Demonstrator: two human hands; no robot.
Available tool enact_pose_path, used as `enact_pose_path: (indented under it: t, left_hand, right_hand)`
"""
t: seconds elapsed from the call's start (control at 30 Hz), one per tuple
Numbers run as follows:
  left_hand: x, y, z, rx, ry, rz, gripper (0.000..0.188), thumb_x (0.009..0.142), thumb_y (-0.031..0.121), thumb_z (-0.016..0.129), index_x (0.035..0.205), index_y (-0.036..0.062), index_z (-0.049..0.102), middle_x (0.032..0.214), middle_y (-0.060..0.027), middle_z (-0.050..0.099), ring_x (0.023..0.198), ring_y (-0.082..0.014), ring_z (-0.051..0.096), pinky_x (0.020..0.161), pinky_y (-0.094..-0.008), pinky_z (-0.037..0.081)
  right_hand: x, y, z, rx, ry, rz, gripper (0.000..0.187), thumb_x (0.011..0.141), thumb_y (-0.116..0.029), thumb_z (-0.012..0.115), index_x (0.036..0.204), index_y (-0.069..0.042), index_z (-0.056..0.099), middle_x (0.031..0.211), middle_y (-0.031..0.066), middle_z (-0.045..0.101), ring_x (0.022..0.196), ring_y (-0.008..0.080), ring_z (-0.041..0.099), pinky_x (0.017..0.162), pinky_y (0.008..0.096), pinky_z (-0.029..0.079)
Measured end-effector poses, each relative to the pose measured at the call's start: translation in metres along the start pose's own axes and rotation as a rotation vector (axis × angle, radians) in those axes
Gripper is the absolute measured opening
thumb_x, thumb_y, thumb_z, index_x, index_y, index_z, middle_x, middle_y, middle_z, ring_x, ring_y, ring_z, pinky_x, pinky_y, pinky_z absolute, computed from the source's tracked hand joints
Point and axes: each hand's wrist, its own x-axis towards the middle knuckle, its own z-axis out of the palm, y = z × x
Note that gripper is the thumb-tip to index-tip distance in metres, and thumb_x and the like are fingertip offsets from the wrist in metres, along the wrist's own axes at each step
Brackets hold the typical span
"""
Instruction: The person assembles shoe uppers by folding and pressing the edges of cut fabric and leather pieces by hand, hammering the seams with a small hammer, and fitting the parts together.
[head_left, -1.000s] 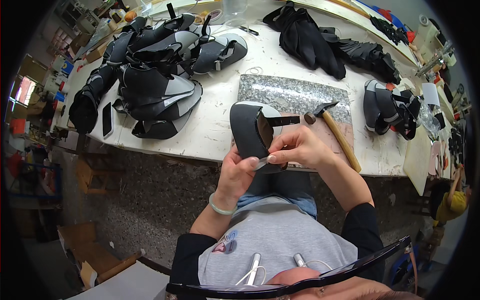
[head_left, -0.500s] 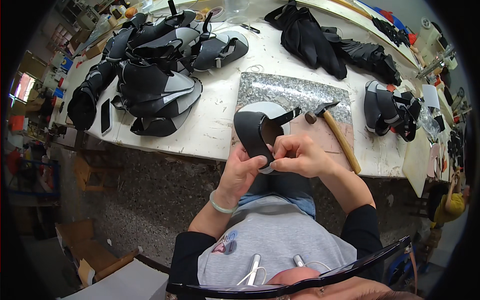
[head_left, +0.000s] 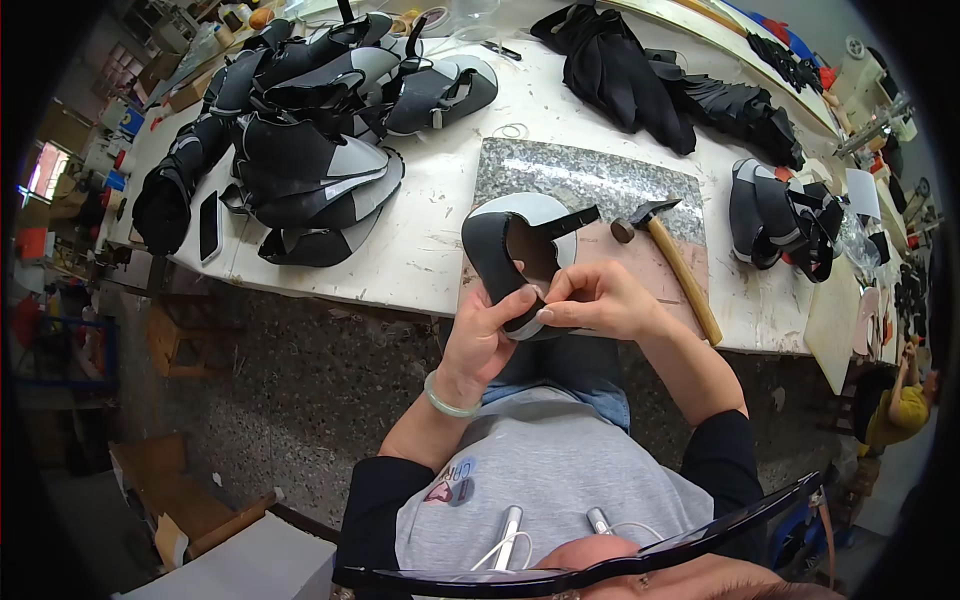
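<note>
A black and light-grey shoe upper (head_left: 486,246) with a strap (head_left: 572,221) is held over the front edge of the table, its brown inside facing up. My left hand (head_left: 480,335) grips its near left side, thumb on top and fingers partly hidden beneath. On the near right edge, my right hand (head_left: 605,300) pinches the rim between thumb and fingertips. Just beyond and to the right lies a hammer (head_left: 684,282) with a wooden handle and dark metal head. Under the upper and hammer is a speckled stone slab (head_left: 560,160) with a pinkish sheet (head_left: 655,262) on it.
Stacked black and grey uppers (head_left: 310,160) fill the table's left side, beside a phone (head_left: 210,227). Black fabric pieces (head_left: 620,80) lie at the back right. More strapped uppers (head_left: 765,215) sit at the right. A person in yellow (head_left: 905,410) is at far right.
The upper has shifted slightly away from me and left, turning so more of its brown inside shows. Both hands keep their hold; my right fingertips have moved slightly along the rim.
</note>
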Motion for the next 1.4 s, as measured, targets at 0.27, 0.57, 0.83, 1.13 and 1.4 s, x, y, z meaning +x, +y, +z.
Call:
enact_pose_path:
  t: [0.27, 0.57, 0.83, 1.13, 1.4]
  left_hand:
    - [-0.011, 0.014, 0.005, 0.217, -0.009, 0.242, 0.062, 0.073, -0.012, 0.067, 0.125, -0.0007, 0.036, 0.110, -0.0122, 0.059, 0.101, -0.0180, 0.061, 0.090, -0.0317, 0.050]
    - [-0.006, 0.020, 0.003, 0.213, 0.005, 0.366, 0.056, 0.074, -0.012, 0.066, 0.121, 0.0008, 0.038, 0.110, -0.0135, 0.059, 0.100, -0.0188, 0.062, 0.089, -0.0323, 0.051]
    - [-0.011, 0.018, 0.004, -0.118, -0.081, 0.244, 0.056, 0.079, -0.010, 0.061, 0.128, 0.0032, 0.038, 0.120, -0.0128, 0.055, 0.110, -0.0204, 0.057, 0.097, -0.0357, 0.046]
    - [-0.021, 0.017, 0.009, 0.368, 0.137, 0.540, 0.044, 0.081, -0.009, 0.064, 0.121, -0.0008, 0.047, 0.114, -0.0110, 0.060, 0.104, -0.0175, 0.059, 0.091, -0.0303, 0.047]
    - [-0.121, 0.065, 0.005, 0.903, 0.594, 0.837, 0.035, 0.087, -0.004, 0.057, 0.121, -0.0039, 0.048, 0.113, -0.0127, 0.059, 0.101, -0.0178, 0.059, 0.088, -0.0307, 0.048]
  right_hand:
    - [0.006, -0.018, -0.006, 0.207, -0.043, -0.005, 0.020, 0.087, -0.012, 0.068, 0.097, 0.004, 0.067, 0.084, 0.0050, 0.067, 0.075, 0.0092, 0.060, 0.069, 0.0229, 0.048]
    - [0.016, -0.028, -0.009, -0.023, -0.045, 0.078, 0.028, 0.086, -0.017, 0.070, 0.104, 0.004, 0.068, 0.088, 0.0066, 0.068, 0.082, 0.0097, 0.062, 0.075, 0.0224, 0.050]
    - [0.011, -0.024, 0.008, -0.298, 0.058, -0.241, 0.019, 0.089, -0.015, 0.064, 0.098, 0.002, 0.065, 0.083, 0.0023, 0.065, 0.075, 0.0062, 0.057, 0.064, 0.0214, 0.047]
    - [0.023, -0.038, 0.014, -0.295, 0.021, -0.242, 0.018, 0.087, -0.016, 0.067, 0.092, 0.001, 0.067, 0.079, 0.0056, 0.067, 0.071, 0.0089, 0.060, 0.062, 0.0238, 0.048]
    - [0.068, -0.018, 0.121, -0.374, -0.029, -0.680, 0.018, 0.088, -0.020, 0.056, 0.093, -0.003, 0.054, 0.072, 0.0185, 0.060, 0.066, 0.0363, 0.061, 0.058, 0.0413, 0.049]
